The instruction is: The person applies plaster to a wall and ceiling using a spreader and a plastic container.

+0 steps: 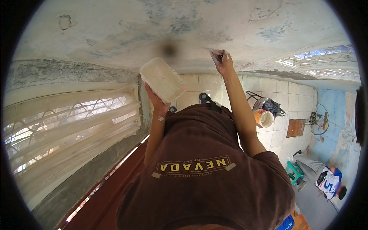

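Observation:
My left hand [152, 94] grips a pale rectangular plastic tub [163, 78], smeared inside with off-white material and pink marks. My right hand [224, 61] is raised at the whitish, patchy wall [184, 27], its fingers closed on a thin flat tool like a scraper [212, 53], mostly hidden by the hand and by white smears. The fingers are speckled with white. Whether the tool touches the wall I cannot tell.
A curtained, grilled window [69, 122] is on the left, another grille [326, 57] upper right. On the tiled floor [249, 82] stand a bucket [263, 119] and black bag [274, 108]. A person [329, 182] is by a green stool [293, 172] at lower right.

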A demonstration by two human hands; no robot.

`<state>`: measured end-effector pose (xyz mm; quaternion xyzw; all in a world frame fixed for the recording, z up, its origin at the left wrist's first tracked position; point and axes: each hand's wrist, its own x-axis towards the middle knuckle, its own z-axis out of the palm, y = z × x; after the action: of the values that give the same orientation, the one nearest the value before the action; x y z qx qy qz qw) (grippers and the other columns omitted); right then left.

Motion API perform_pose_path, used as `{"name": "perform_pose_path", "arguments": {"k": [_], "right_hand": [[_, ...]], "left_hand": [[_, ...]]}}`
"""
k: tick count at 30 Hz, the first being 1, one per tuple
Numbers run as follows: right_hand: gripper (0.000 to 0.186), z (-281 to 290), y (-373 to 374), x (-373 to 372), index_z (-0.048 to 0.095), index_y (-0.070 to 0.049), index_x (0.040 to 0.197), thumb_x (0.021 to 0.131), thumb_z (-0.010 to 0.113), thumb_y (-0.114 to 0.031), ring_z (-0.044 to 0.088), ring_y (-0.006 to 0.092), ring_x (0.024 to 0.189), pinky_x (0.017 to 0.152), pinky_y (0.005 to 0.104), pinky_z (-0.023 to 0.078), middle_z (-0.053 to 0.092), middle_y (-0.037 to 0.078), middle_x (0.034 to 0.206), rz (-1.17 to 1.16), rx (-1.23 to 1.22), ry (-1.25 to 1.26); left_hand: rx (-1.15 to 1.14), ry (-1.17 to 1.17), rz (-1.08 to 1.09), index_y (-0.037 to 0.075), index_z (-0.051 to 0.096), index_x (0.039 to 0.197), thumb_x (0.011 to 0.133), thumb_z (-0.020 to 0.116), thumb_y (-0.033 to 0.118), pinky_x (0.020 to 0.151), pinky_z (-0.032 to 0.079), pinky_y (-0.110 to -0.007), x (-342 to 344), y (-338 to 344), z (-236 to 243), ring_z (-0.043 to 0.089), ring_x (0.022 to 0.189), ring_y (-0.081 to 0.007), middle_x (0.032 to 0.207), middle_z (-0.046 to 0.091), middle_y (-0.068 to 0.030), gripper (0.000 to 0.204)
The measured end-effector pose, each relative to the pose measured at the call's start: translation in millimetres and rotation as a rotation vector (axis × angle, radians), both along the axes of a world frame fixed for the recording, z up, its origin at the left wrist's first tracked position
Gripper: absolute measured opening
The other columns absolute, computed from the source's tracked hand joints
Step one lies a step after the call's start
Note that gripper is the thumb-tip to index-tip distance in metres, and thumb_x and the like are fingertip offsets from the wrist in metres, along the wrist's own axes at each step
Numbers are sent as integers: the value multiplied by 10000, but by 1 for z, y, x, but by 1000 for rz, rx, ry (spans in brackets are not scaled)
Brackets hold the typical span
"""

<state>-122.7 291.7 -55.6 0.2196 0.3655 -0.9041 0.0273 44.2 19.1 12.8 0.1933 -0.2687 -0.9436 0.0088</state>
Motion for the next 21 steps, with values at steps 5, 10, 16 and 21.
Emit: {"name": "perform_pose_path", "arguments": {"k": [5,10,16,21], "right_hand": [[306,72,11,-36,553,91,1004,1029,389,-167,615,249,957,943,392,555,614,195,1004,-128,-307,-41],[346,88,34,0,545,113,1007,1006,471,-225,614,233,959,941,364,548,613,192,1007,-260,-118,208],[283,33,25,21,585,-29,969,999,480,-290,632,222,828,787,405,573,638,101,887,-157,376,15],[269,21,0,-24,580,34,932,991,491,-213,636,224,813,790,388,576,631,122,859,-91,400,290]], "left_hand": [[16,17,-9,216,321,1481,947,355,665,1096,374,-521,-2,-12,-6,412,1344,-295,1479,400,-51,699],[16,28,-17,212,310,1488,949,356,660,1107,359,-521,4,-25,-1,397,1355,-292,1487,387,-48,702],[36,16,29,211,351,1463,954,358,659,1060,410,-527,3,-33,1,461,1295,-291,1432,451,-43,679],[-4,-11,-10,200,322,1479,953,377,646,1104,362,-509,-1,-43,-7,397,1348,-281,1487,381,-53,692]]}}
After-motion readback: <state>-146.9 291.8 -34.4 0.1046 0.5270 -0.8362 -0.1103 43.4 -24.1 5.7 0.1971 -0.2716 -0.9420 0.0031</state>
